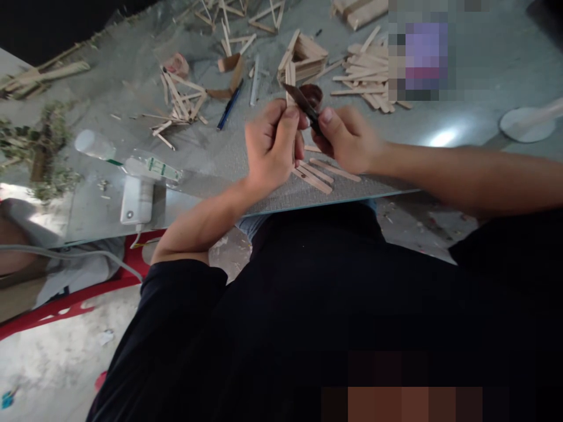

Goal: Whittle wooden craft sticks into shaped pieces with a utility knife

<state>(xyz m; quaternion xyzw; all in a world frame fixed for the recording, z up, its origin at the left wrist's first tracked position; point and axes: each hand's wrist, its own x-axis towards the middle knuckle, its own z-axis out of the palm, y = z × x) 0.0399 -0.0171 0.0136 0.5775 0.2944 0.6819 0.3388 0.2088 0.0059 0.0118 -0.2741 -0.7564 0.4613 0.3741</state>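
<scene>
My left hand (pixel 273 140) is closed around a flat wooden stick (pixel 290 79), which stands up out of my fist. In my right hand (pixel 347 135) is a dark-bladed knife (pixel 299 99), its blade lying across the stick just above my left thumb. Both hands are close together over the near part of the glass table (pixel 211 170). Several loose wooden sticks (pixel 314 176) lie under and between my hands near the table edge. Behind the knife stands a triangular stack of sticks (pixel 308 55).
A stick pile (pixel 367 73) lies right of the stack. Leftward are small stick frames (pixel 182 97), a blue pen (pixel 229 106), a cardboard strip (pixel 235 76), a bottle (pixel 94 145), a white power bank (pixel 137 199) with a cable, and dried plants (pixel 48 138). A white round base (pixel 528 124) stands at right.
</scene>
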